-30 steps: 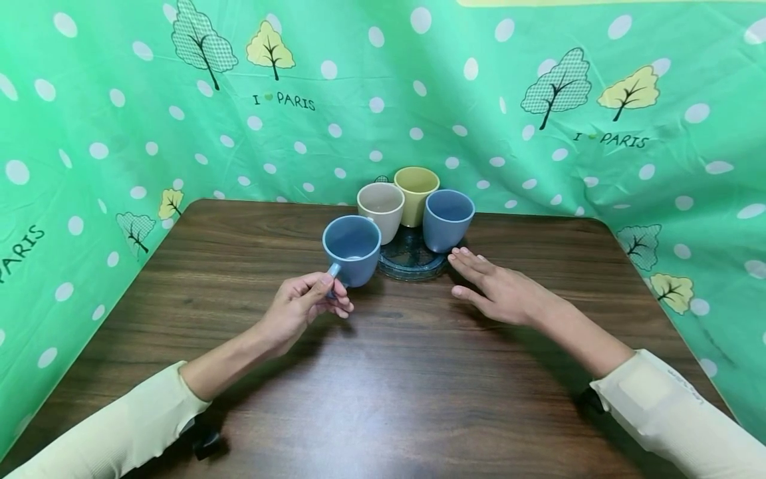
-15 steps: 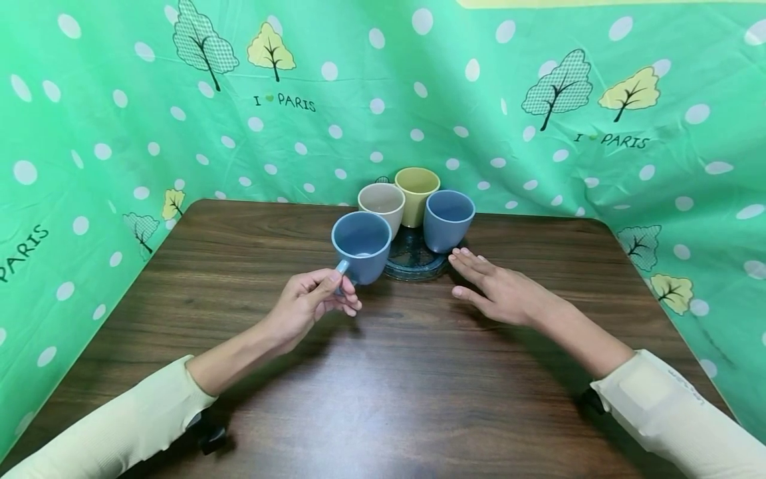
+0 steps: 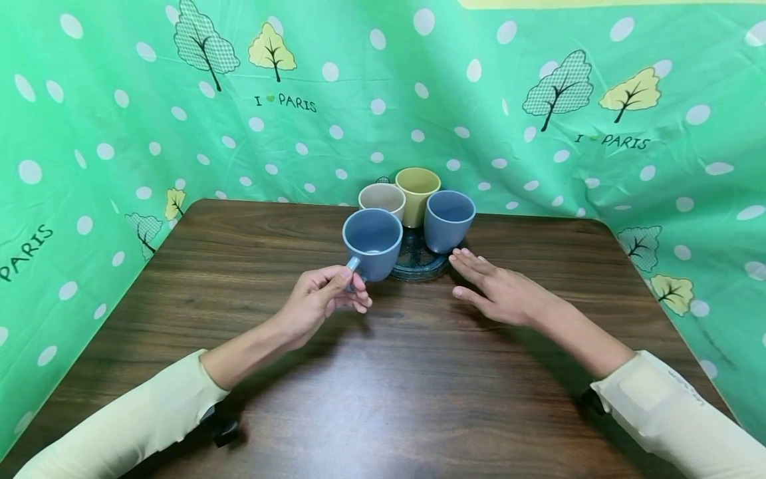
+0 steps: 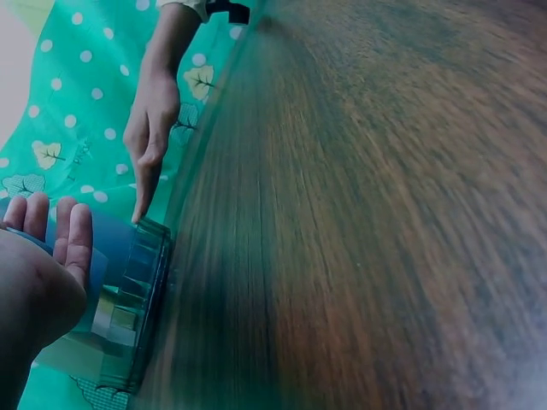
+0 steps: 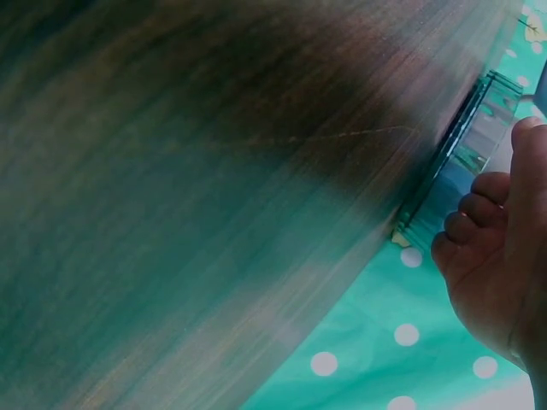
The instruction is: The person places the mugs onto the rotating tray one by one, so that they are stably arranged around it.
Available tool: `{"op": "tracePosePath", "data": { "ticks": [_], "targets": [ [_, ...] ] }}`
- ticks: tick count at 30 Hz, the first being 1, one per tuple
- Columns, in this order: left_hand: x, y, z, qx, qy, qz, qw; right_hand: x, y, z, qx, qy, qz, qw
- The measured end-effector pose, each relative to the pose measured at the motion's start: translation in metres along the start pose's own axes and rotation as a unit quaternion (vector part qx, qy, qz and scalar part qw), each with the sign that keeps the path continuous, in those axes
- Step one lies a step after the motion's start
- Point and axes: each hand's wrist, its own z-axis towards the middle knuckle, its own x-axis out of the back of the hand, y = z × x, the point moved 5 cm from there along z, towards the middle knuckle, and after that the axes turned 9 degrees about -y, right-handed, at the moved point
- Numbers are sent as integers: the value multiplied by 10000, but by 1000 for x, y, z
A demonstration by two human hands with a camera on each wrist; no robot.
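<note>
My left hand [image 3: 323,296] pinches the handle of a blue mug [image 3: 374,247] between thumb and fingers. The mug is upright, raised off the table at the front left of a round, dark bluish glass stand [image 3: 419,271]. On that stand are a yellow cup [image 3: 413,206] at the back, a second blue cup [image 3: 445,233] at the right and an off-white cup [image 3: 383,197] at the left, partly hidden by the held mug. My right hand [image 3: 497,289], fingers straight, has its fingertips at the stand's right edge; in the left wrist view a fingertip appears to touch the glass rim [image 4: 158,256].
The dark wooden table [image 3: 383,386] runs from me to a green polka-dot curtain [image 3: 335,46] hanging behind and along both sides. The cup group stands close to the table's back edge. A small black device [image 3: 226,432] hangs below the left sleeve.
My left hand has carried the blue mug rightward and slightly up, so it covers more of the off-white cup and the stand. The right hand has stayed in place.
</note>
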Motion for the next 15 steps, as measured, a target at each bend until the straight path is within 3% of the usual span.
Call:
{"op": "tracePosePath", "data": {
  "ticks": [15],
  "targets": [
    [-4, -3, 11, -55, -60, 4, 10000, -2, 1, 0, 10, 75, 13, 10000]
  ]
}}
